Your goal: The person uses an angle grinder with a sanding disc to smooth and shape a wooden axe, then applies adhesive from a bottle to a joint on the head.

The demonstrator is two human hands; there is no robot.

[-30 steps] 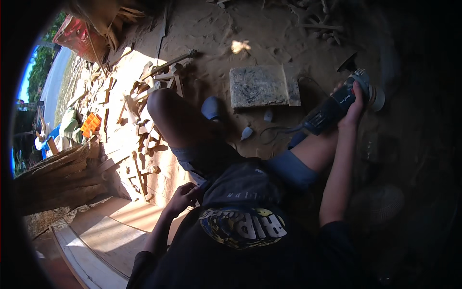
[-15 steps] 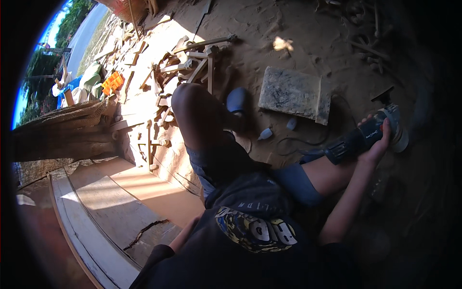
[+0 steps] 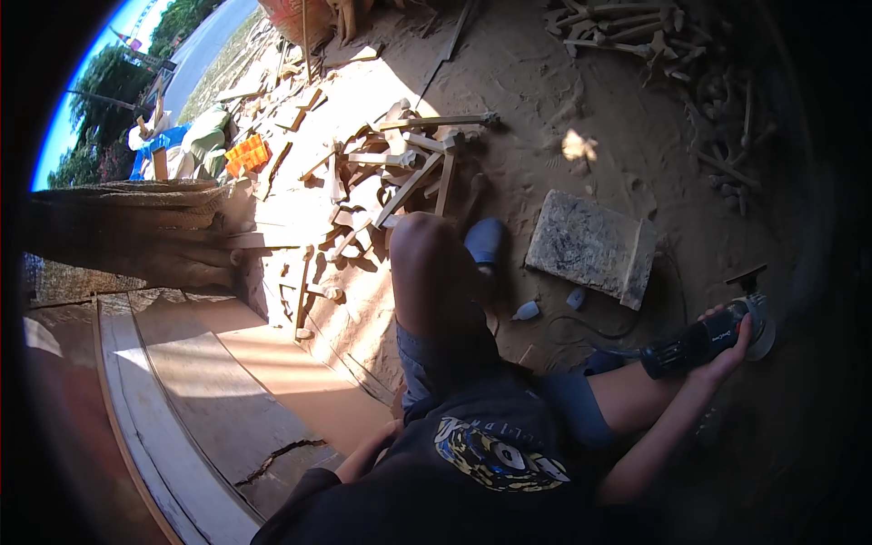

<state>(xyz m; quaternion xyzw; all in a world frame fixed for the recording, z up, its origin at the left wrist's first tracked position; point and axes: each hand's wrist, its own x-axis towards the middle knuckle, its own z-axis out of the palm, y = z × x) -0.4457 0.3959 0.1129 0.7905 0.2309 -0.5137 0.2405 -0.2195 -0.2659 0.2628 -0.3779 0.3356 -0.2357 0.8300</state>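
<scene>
One hand in the head view, the right [image 3: 725, 356], grasps a dark grinder [image 3: 677, 352], its fingers wrapped around the body. The grinder is at the near right, beside the right thigh [image 3: 631, 400]; its head points away to the right, with a dark flat piece [image 3: 747, 275] standing out on the far side. The left hand [image 3: 389, 434] is at the near left, close against the shirt [image 3: 400, 495] at the waist; it is partly hidden, so I cannot tell whether it is clenched, loose or holding something.

Left of the grinder, a dark cord [image 3: 581, 322] curls over the sand. Farther off lies a speckled slab [image 3: 577, 236], two small pale pieces [image 3: 526, 311] just before its near edge. A shoe [image 3: 487, 241] stands left of the slab. Wood scraps [image 3: 400, 168] lie heaped beyond the left knee [image 3: 427, 245], an orange block [image 3: 247, 156] farther left. More sticks [image 3: 627, 32] are piled at the far right. At the near left lies a cracked panel [image 3: 213, 422].
</scene>
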